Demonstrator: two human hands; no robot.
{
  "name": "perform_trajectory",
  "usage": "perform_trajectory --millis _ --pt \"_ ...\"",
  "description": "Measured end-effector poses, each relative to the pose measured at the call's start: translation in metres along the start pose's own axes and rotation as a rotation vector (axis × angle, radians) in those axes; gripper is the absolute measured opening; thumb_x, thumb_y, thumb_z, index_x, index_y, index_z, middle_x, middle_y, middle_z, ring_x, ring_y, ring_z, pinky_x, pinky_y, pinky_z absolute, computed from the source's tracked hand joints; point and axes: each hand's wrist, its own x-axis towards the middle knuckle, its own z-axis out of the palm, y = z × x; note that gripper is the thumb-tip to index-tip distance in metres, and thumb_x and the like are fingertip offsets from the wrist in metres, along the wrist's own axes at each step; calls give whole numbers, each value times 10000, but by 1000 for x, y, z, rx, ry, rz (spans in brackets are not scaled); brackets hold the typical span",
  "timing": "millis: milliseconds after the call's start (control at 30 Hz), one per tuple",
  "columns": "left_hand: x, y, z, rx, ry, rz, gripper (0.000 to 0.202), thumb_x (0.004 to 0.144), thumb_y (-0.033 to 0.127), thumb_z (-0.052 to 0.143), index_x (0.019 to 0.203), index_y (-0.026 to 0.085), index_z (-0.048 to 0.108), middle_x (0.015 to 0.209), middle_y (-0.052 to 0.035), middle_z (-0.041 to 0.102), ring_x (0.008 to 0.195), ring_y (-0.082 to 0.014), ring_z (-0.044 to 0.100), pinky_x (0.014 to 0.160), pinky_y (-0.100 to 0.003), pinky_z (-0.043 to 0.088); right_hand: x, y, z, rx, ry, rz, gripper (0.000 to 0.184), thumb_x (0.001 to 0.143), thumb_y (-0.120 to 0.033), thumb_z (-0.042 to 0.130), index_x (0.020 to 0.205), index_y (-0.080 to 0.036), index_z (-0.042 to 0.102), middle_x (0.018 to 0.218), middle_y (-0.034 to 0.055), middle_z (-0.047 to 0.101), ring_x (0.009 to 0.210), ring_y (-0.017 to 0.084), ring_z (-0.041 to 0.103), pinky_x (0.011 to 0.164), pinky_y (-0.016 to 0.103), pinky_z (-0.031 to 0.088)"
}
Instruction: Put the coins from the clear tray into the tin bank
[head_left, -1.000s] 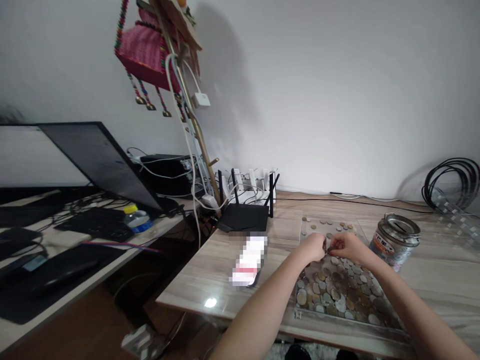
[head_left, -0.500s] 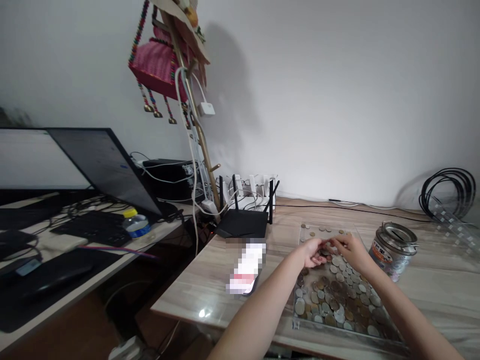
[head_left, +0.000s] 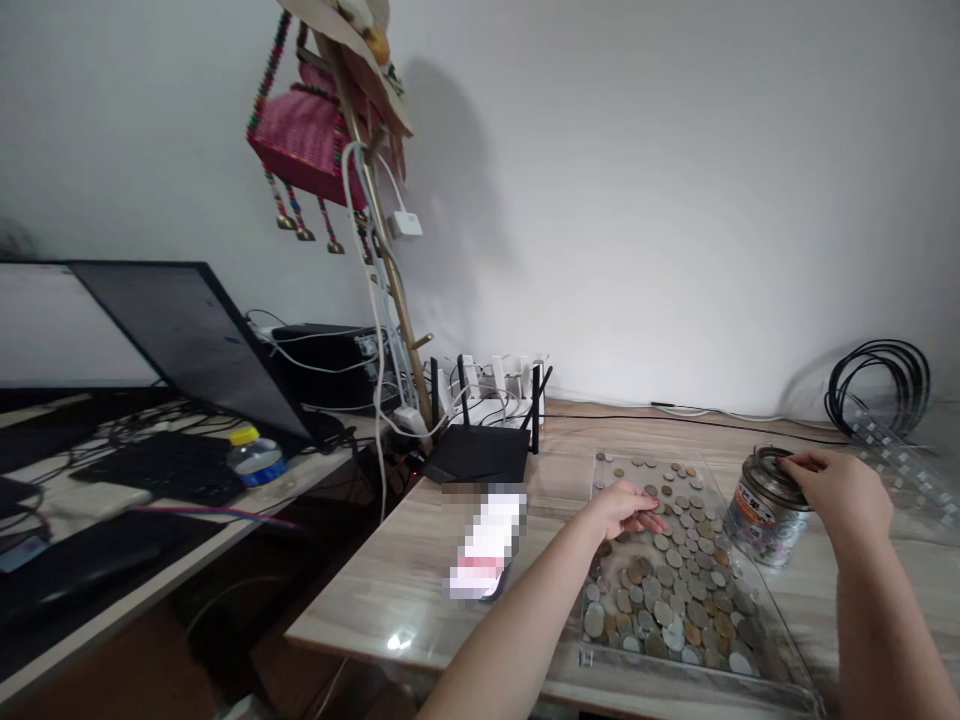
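- Coins (head_left: 660,612): round, of mixed sizes. Colours run from bright silver through dull grey to brassy yellow and dark brown. A few pale ones near the front catch the light; faces too small to read.
- Where: in a clear tray (head_left: 675,672) on the desk (head_left: 390,592). Crowded and overlapping toward the near edge, thinning to scattered single pieces at the far end. Most lie flat.
- Tray: see-through, wood grain showing between coins; low front wall, edges visible mainly by their shine.
- Can (head_left: 769,525): metal, upright, just beside the tray on its right. Squat body, shoulder drawn in to a narrower top, wire clasp at the rim. Label has an orange patch with lettering; pale, faintly pinkish pattern lower down.
- Left hand (head_left: 627,512): above the tray's left side, over the coins, palm partly turned up, fingers loosely spread and a little bent. Cannot tell whether anything lies in the palm.
- Right hand (head_left: 844,492): at the top of the can, thumb and fingers drawn together over the lid, part of which they hide. Cannot tell whether a coin is pinched there.
- Beyond: black router (head_left: 480,455) left of the tray; black cable coil (head_left: 840,392) against the wall, behind the can.
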Motion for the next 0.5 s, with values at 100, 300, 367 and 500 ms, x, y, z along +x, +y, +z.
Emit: perform_trajectory --millis 100,300,367,500 --pt "-4 3 2 25 40 56 261 651 351 604 739 118 524 545 -7 564 357 -20 401 331 -134 171 -13 -28 -5 11 210 -79 379 688 -506 409 805 -222 631 722 72 602 634 191 491 578 309 339" --pt "-9 8 7 -65 19 133 335 636 426 594 790 137 523 489 70 428 332 12 235 351 -154 87 -53 -100 21 357 -401 -501 301 742 -408 408 897 -224 589 761 50 613 654 157 525 598 268 399" --pt "-10 9 9 -84 -29 136 293 653 382 593 802 138 527 502 65 436 340 14 245 356 -147 94 -62 -113 35 361 -571 -586 251 729 -367 441 888 -248 594 717 43 616 629 158 534 582 272 407" --pt "-10 11 10 -137 -114 128 167 718 243 511 834 130 550 535 38 479 324 15 273 334 -133 125 -61 -110 39 354 -502 -555 212 727 -305 440 829 -259 620 702 32 625 634 150 547 584 259 411"
